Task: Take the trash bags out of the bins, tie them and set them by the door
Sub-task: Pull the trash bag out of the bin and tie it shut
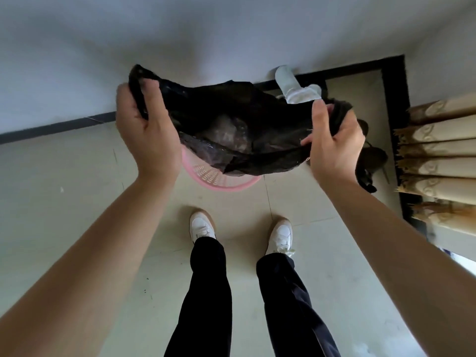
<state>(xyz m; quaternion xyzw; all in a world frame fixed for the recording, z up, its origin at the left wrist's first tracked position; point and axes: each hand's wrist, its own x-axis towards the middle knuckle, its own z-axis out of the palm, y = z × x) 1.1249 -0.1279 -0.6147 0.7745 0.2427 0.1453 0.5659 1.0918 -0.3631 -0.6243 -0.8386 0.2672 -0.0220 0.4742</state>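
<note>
Black plastic is stretching between two hands: the trash bag [231, 130] is hanging above the pink bin [219, 180] (only the near rim is showing), which is standing on the tiled floor [77, 202] near the wall's dark skirting. The left hand [146, 130] is gripping the bag's left rim; the right hand [332, 143] is clutching its bunched right rim.

Both forearms [85, 253] were bare — no sleeves, watch or rings showed. Below them, long black trousers [206, 300] hung loose over white lace-up sneakers [202, 225] with tan soles — laces tied in bows.
</note>
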